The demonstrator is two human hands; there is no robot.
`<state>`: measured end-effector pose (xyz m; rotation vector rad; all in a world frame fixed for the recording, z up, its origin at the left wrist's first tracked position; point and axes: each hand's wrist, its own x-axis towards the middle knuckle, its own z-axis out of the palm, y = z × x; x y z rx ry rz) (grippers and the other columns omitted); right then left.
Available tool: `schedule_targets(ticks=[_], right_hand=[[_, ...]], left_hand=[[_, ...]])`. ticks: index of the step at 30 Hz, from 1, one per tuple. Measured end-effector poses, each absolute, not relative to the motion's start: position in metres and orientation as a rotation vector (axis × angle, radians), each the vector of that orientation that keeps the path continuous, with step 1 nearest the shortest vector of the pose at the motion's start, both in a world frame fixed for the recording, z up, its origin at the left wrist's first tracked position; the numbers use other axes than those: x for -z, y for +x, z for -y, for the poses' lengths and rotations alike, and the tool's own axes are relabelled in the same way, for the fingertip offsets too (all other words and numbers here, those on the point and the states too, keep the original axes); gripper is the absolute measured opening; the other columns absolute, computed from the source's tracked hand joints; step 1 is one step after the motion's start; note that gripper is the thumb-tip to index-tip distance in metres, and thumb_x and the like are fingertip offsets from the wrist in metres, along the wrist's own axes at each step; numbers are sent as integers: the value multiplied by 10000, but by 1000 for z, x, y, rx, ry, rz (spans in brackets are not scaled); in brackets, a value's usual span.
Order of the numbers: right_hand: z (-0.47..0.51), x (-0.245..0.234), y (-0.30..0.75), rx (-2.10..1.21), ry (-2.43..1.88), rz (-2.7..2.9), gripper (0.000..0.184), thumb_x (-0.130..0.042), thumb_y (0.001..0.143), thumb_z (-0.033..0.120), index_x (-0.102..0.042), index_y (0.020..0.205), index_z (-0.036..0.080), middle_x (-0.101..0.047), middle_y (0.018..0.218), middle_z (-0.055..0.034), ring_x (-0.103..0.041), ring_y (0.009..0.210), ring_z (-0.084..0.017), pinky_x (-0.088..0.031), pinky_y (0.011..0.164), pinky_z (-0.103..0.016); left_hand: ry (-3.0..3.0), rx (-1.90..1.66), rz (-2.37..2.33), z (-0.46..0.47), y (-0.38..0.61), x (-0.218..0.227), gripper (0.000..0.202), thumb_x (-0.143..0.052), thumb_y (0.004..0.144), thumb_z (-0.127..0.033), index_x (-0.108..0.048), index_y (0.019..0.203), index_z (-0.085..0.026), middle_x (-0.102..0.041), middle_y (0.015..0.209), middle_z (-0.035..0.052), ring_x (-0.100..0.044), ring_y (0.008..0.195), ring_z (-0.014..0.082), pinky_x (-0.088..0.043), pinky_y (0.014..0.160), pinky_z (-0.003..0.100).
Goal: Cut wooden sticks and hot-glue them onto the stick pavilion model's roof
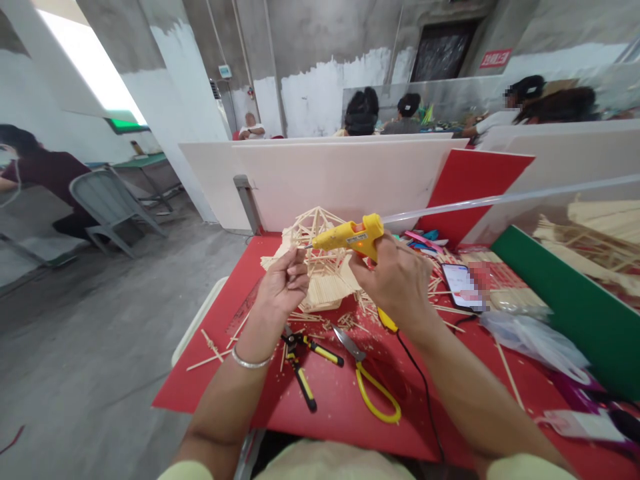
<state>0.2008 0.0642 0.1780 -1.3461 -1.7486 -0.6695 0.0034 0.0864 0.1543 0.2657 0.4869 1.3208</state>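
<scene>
My right hand (395, 280) is closed round the grip of a yellow glue gun (350, 237), whose nozzle points left toward my left hand (284, 283). A long clear glue stick (500, 199) sticks out of the gun's back to the right. My left hand is pinched shut just under the nozzle tip, seemingly on a thin wooden stick that I can barely see. Behind both hands stands a house-like model of thin wooden sticks (320, 260) on the red table (340, 400). The gun's black cord (420, 383) runs toward me.
Yellow-handled cutters (305, 373) and yellow scissors (367, 380) lie near the front edge among loose sticks (215, 347). A phone (463, 285), plastic bags (530, 337) and a green board (565, 300) are at the right. White partitions (340, 177) stand behind; other people sit beyond.
</scene>
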Motion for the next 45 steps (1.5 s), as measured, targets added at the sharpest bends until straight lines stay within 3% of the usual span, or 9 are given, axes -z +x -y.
schedule_targets(ticks=[11,34,41,45], right_hand=[[-66,-176,203,655,-1303,1761,154,-588,861,288,-630,939,162,-694,777,-53,-616,733,-163,-399,656,-276],[-65,-174,207,704,-1250,1782,126,-568,878,274,-627,884,162,-693,784,-50,-608,722,-154,-384,635,-272],[-65,-176,210,701,-1248,1725,123,-582,859,280,-622,884,166,-681,751,-30,-603,688,-144,-356,605,-270],[-64,-178,211,723,-1253,1700,118,-585,848,293,-603,844,175,-674,737,-24,-601,666,-141,-339,585,-271]], left_hand=[[156,-1280,-434,-85,5,-156,149,-525,961,-134,-581,825,-111,-674,733,2,-439,386,-16,-230,292,105],[190,-1279,-413,-88,6,-150,119,-553,939,-133,-577,825,-111,-668,732,-8,-442,386,-20,-228,291,97],[757,-1594,-730,-88,14,-141,176,-808,714,-184,-643,769,-154,-585,628,-47,-421,424,17,-222,341,141],[1290,-1859,-1080,-91,16,-135,138,-811,716,-254,-723,761,-158,-575,600,-35,-399,474,41,-325,442,185]])
